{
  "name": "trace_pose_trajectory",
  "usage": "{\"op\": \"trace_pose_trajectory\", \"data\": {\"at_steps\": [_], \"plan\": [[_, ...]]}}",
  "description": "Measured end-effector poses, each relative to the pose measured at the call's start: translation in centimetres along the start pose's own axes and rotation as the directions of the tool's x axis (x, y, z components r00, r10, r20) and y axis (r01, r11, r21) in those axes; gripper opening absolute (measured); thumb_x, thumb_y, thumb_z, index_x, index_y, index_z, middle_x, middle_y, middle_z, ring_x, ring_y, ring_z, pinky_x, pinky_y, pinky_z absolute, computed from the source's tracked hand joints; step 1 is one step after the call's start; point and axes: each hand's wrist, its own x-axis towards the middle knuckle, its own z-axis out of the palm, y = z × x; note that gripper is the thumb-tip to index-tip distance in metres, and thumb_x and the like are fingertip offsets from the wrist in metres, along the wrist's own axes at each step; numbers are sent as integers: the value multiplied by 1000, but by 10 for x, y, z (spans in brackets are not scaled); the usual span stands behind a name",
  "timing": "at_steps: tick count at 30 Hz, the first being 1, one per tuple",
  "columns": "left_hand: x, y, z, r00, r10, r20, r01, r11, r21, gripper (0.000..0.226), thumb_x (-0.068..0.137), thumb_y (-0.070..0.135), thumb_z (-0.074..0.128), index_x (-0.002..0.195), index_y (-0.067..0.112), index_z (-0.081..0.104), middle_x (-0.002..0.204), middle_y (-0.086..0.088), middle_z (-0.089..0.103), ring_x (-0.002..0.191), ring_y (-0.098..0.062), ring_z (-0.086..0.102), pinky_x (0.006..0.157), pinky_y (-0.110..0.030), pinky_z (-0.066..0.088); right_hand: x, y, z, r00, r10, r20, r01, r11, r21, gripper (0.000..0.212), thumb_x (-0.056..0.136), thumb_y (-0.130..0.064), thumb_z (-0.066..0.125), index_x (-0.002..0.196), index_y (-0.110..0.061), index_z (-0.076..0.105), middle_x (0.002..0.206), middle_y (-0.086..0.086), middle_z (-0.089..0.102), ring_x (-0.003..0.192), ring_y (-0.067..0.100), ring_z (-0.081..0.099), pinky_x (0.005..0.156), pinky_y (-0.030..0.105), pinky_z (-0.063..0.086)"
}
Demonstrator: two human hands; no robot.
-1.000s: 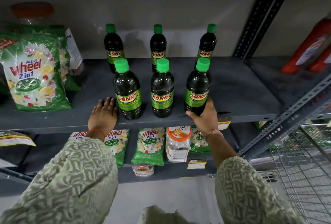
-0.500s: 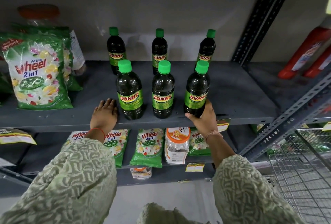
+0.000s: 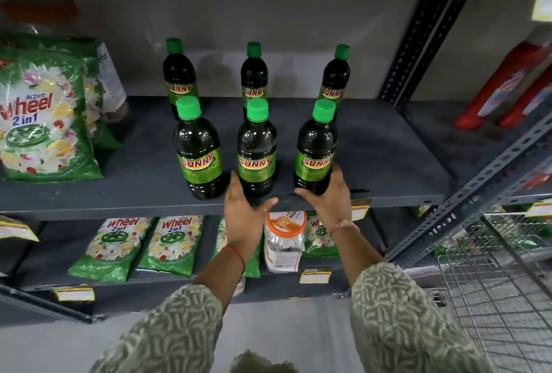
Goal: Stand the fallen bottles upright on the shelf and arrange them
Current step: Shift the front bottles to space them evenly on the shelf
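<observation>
Several dark Sunny bottles with green caps stand upright on the grey shelf [image 3: 388,163] in two rows of three. The front row holds the left bottle [image 3: 198,151], the middle bottle [image 3: 256,148] and the right bottle [image 3: 315,148]. The back row holds a left bottle [image 3: 179,77], a middle bottle [image 3: 254,77] and a right bottle [image 3: 335,77]. My right hand [image 3: 331,196] cups the base of the front right bottle. My left hand [image 3: 243,208] is open around the base of the front middle bottle, fingers apart.
Green Wheel detergent packs [image 3: 44,121] lean at the shelf's left. More packs [image 3: 167,244] and a white jar with an orange lid [image 3: 283,241] sit on the lower shelf. Red bottles [image 3: 507,86] stand on the right bay. A wire basket [image 3: 501,292] is at lower right.
My left hand has left the shelf edge beside the front left bottle and moved right to the front middle bottle. My right hand stays at the front right bottle.
</observation>
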Motion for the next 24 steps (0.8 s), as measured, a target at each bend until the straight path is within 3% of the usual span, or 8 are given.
{"op": "trace_pose_trajectory", "data": {"at_steps": [4,7,13,24], "plan": [[17,2,9,996,-28,-87,28,1000,-5,71,63,17,81,123,3,47,121,-18,60,115,-32,54,100,-36,44,1,4,-6,999,-10,36,12,999,-30,81,65,-27,81,131,-9,38,124,13,57,115,27,54,92,30,43],[18,3,12,997,-7,-76,8,1000,17,58,64,17,81,114,6,54,114,-16,64,109,-30,58,92,-31,43,6,12,-19,998,2,58,1,999,-44,79,67,-27,80,131,-9,37,123,13,58,114,27,54,91,29,43],[13,20,39,998,39,-58,-38,999,28,53,63,17,81,110,5,58,110,-16,66,105,-29,58,84,-24,40,21,37,-60,998,55,-5,-55,997,-54,75,65,-25,81,127,-8,43,119,13,61,113,29,56,91,33,45],[11,19,44,998,26,-48,-29,998,-51,52,63,17,81,109,11,59,108,-8,67,99,-20,60,85,-26,44,29,53,-74,996,91,-8,-91,994,-62,76,67,-25,80,129,-8,40,121,15,60,114,30,54,93,37,46]]}}
